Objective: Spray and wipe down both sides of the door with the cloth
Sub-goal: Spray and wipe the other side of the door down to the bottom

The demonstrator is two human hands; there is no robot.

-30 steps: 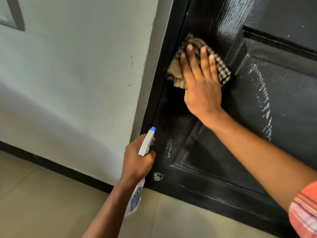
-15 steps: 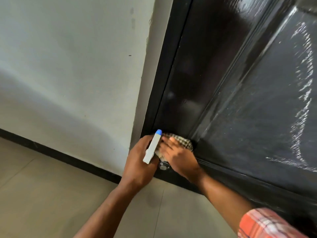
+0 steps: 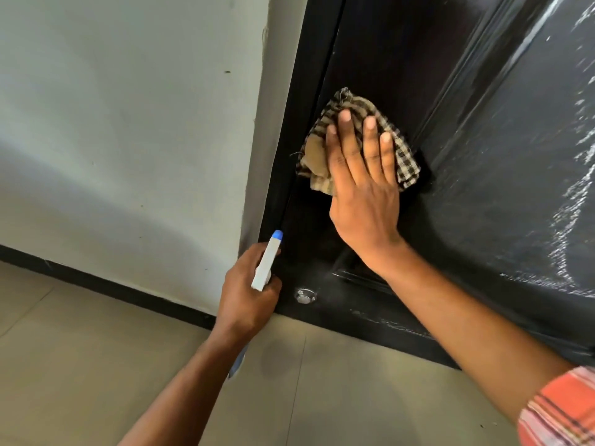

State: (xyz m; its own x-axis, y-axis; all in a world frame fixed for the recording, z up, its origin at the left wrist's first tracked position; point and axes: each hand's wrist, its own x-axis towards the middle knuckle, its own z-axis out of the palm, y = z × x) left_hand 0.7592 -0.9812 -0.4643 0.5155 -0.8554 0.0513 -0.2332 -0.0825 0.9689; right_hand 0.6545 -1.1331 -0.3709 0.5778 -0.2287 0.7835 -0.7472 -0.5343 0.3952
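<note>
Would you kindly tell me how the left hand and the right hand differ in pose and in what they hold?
The left hand curls round the spray bottle; the right hand lies flat, fingers straight, pressing the checked cloth against the door. The left hand sits low, near the door's bottom corner; the right hand is higher up on the door face. Both are bare and reach toward the same black door.

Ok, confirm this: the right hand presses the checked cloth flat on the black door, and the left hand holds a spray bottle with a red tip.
Wrong on one point: the head view shows the tip is blue, not red. Otherwise yes: the right hand presses the checked cloth flat on the black door, and the left hand holds the spray bottle.
</note>
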